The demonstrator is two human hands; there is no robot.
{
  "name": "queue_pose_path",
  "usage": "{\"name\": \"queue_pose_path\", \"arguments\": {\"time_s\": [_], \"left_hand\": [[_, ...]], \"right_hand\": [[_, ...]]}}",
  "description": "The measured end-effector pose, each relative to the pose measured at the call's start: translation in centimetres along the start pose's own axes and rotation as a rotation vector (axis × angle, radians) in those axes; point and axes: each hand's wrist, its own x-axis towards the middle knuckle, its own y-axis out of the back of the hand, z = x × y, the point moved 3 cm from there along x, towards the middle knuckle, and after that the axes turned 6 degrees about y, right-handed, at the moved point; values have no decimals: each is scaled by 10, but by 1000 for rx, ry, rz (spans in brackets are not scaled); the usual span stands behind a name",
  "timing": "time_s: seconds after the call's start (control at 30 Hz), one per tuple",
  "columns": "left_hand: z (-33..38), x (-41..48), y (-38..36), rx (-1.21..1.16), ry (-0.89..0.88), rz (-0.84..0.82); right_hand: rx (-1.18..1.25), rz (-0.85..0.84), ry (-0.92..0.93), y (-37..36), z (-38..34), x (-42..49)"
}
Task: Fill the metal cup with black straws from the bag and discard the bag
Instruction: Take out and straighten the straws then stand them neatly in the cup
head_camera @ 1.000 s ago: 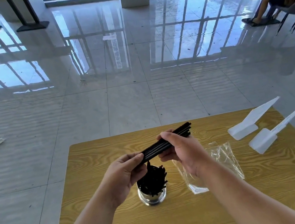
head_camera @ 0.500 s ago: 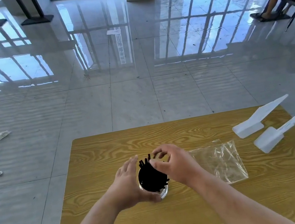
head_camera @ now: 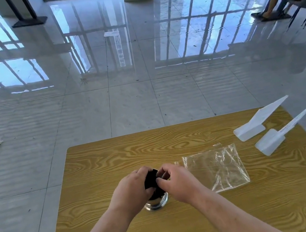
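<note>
Both have closed inward: left hand and right hand curl fingers round black straws upright in the metal cup. Clear plastic bag lies flat, just right of the right fingers.

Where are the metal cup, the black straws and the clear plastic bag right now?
metal cup (head_camera: 157, 204): head view, on the shiny lower wall.
black straws (head_camera: 150, 179): head view, on the top of the bundle.
clear plastic bag (head_camera: 215, 168): head view, on the middle of the flat film.

The straws stand in the cup on the table, bag just right, scoops farther right.
</note>
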Motion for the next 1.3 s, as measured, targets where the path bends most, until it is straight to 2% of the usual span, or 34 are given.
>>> {"name": "queue_pose_path", "arguments": {"time_s": [0.53, 1.3], "left_hand": [[6, 2, 35, 51, -42, 56], [27, -2, 91, 44, -102, 80]], "right_hand": [[-78, 95, 53, 15, -12, -3], [-152, 101, 93, 12, -14, -4]]}}
